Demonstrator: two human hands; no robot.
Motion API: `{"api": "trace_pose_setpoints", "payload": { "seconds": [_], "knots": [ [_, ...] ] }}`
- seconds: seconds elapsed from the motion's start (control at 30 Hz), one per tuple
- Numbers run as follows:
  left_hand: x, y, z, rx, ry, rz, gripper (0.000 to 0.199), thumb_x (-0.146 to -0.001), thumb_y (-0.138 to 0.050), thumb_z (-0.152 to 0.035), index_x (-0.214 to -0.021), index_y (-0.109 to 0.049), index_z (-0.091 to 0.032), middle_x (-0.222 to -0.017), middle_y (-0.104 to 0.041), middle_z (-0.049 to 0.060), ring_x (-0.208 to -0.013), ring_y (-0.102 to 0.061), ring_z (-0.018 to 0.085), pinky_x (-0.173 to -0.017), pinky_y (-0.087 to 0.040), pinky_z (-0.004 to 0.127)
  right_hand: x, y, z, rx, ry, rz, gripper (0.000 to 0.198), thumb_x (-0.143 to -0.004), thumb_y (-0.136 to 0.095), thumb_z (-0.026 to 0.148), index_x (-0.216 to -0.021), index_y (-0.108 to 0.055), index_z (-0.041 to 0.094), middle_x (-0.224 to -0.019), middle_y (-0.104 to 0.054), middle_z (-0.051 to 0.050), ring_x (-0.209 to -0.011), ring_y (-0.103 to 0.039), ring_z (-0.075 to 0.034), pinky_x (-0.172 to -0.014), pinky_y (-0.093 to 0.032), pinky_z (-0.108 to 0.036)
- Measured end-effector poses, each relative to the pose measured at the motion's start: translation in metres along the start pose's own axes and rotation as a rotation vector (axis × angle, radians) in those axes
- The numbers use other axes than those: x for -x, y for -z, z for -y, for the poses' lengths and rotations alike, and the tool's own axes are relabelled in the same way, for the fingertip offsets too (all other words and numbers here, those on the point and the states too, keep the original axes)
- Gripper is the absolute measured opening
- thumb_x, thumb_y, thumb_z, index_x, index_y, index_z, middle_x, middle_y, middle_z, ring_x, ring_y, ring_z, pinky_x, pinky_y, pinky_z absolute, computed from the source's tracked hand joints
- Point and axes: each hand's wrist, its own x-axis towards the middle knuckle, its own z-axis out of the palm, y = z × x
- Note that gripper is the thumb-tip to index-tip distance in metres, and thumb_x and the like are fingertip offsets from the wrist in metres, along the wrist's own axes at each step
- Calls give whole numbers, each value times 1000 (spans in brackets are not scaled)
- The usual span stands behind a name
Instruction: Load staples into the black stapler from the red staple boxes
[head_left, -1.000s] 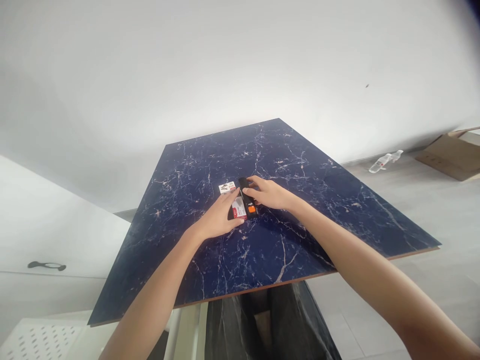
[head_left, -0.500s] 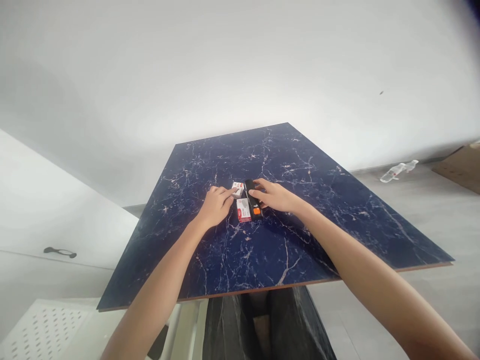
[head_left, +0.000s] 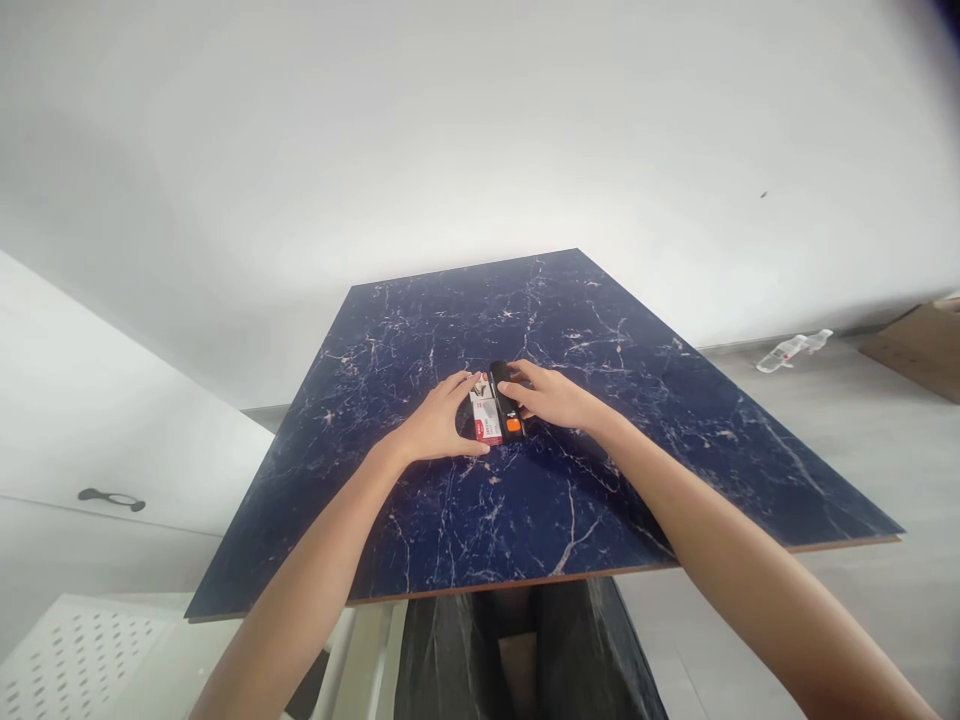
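The black, stapler-like tool lies beneath your right thumb, its orange patch at the end nearer you. Along the tool's left side sit a red-and-white box and, farther from you, a white printed box. Your left hand reaches in from the tool's left, thumb and fingers spread apart around the two boxes: thumb by the near end, fingertips at the far one; you cannot tell from here whether they squeeze. Your right hand is on the tool's right, fingers bent by its far end; their grip underneath is hidden. Below the tool spreads the blue marbled tabletop. Well to the tool's right are clear bottles and a cardboard box.
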Motion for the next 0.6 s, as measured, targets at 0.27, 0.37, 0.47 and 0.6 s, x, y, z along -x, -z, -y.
{"api": "trace_pose_setpoints", "payload": {
  "seconds": [0.27, 0.37, 0.47, 0.6],
  "knots": [
    [-25, -5, -9, 1, -45, -15, 117, -65, -81, -62, -160, -21, -28, -166, -20, 11, -150, -26, 37, -121, -27, 51, 12, 7, -2, 230, 12, -168, 39, -100, -48, 48, -126, -58, 21, -120, -72, -12, -94, -72, -24, -83, -55, -34],
    [-68, -18, -24, 11, -104, -8, 117, -64, -81, -64, -160, -23, -25, -165, -23, 13, -149, -28, 36, -121, -29, 50, 24, 34, -15, 375, -73, -230, 45, -98, -48, 52, -126, -58, 18, -114, -72, -15, -100, -70, -30, -83, -52, -37],
    [-131, -40, -50, 50, -200, -8, 116, -63, -81, -65, -158, -29, -23, -161, -30, 15, -145, -35, 36, -119, -32, 48, 34, 79, -39, 482, -185, -256, 51, -93, -55, 54, -127, -58, 16, -118, -71, -18, -98, -70, -32, -79, -51, -37],
    [-217, -71, -93, 65, -279, -11, 117, -61, -83, -62, -155, -33, -15, -154, -38, 19, -140, -43, 37, -117, -35, 45, 36, 142, -77, 581, -278, -387, 47, -89, -61, 43, -127, -59, 16, -119, -71, -15, -105, -67, -30, -84, -50, -35]
  ]
}}
